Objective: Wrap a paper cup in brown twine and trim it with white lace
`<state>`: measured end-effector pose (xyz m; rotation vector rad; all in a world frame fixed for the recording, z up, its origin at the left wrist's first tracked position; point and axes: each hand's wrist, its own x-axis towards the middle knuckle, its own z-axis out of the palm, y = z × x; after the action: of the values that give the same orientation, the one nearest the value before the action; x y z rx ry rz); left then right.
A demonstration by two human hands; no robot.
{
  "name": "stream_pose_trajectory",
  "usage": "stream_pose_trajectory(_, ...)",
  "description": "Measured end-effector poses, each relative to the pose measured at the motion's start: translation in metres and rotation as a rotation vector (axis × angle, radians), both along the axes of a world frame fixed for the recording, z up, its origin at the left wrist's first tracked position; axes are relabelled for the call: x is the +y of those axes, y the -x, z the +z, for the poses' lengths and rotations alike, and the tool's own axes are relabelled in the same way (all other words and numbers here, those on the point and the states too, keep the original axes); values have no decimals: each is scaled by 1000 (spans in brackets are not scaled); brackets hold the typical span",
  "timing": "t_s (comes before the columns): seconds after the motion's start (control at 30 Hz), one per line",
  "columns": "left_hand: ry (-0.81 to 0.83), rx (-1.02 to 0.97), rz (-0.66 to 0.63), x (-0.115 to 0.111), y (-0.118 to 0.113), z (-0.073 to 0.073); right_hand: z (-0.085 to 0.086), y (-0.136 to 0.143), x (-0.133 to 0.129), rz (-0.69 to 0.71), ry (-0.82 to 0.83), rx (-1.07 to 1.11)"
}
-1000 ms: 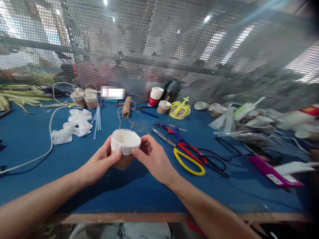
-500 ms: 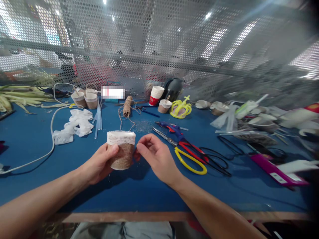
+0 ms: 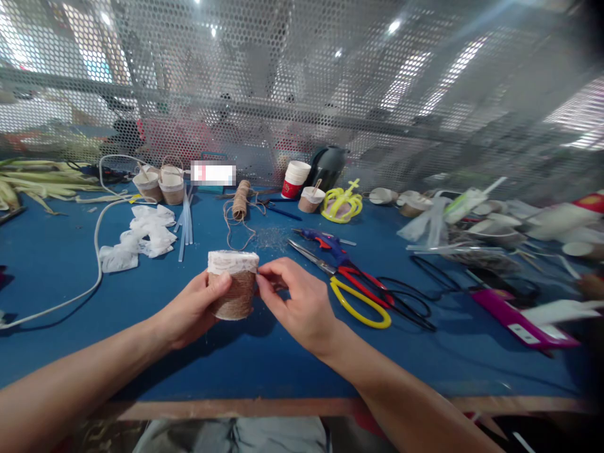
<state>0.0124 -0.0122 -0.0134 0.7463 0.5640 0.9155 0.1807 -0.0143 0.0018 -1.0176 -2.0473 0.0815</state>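
A paper cup wrapped in brown twine, with white lace round its rim, is held upright over the blue table. My left hand grips it from the left, thumb across the front and the other fingers behind. At the cup's right side, just below the lace, my right hand has thumb and forefinger pinched together. Whatever lies between those fingertips is too small to make out. Beyond the cup, a spool of twine lies with loose strands trailing toward it.
Scissors and a blue glue gun lie right of my right hand. White lace and clear glue sticks lie to the left. Wrapped cups, a yellow crown-shaped piece and a purple box stand around.
My right hand's fingers have closed into a pinch at the cup's right edge. The cup has shifted slightly to the right in my left hand.
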Motion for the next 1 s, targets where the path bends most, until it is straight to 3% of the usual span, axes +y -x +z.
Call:
stream_pose_trajectory(0.17,-89,77,85,0,0,-3,3,0,0,-7,9,-36)
stream_pose_trajectory(0.4,-447,419,382,2,4,-5,5,6,-5,143,524,415)
stream_pose_trajectory(0.53,-561,450,340,-3,3,-2,-1,9,-5,188,574,487)
stream_pose_trajectory(0.77,-537,523,328,-8,4,3,3,4,1,214,664,518)
stream_pose_trajectory(0.87,-606,594,344,-7,6,4,10,-5,7,152,673,499)
stream_pose_trajectory(1.0,-693,674,303,-6,8,4,17,-13,15,4,532,506)
